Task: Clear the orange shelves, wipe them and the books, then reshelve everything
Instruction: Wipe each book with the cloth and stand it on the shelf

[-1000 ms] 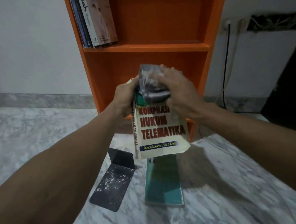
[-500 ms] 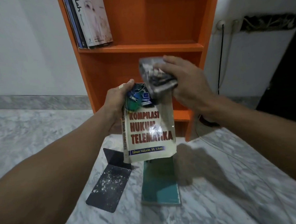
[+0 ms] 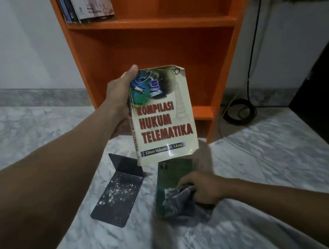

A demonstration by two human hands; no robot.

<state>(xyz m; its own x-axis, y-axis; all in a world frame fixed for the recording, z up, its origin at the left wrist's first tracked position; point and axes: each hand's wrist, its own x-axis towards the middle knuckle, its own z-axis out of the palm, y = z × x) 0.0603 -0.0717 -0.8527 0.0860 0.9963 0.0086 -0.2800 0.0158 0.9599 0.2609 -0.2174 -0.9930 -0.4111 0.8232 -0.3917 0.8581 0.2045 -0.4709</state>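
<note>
My left hand [image 3: 120,92] grips a cream book titled "Kompilasi Hukum Telematika" [image 3: 163,122] by its spine, upright in the air before the orange shelf unit [image 3: 156,54]. My right hand [image 3: 203,187] is low over the floor and holds a crumpled grey cloth [image 3: 179,199] down on a green book [image 3: 170,173] that lies flat on the marble. The lower shelf compartment stands bare. Several books [image 3: 89,6] lean at the left of the upper shelf.
A black metal bookend [image 3: 117,191], speckled with white dust, lies on the marble floor [image 3: 45,130] left of the green book. A black cable [image 3: 241,109] coils on the floor right of the shelf unit. A dark object [image 3: 322,89] stands at the far right.
My right hand has taken the cloth off the top of the cream book and dropped it to the green book on the floor. The cream book's cover is now fully visible.
</note>
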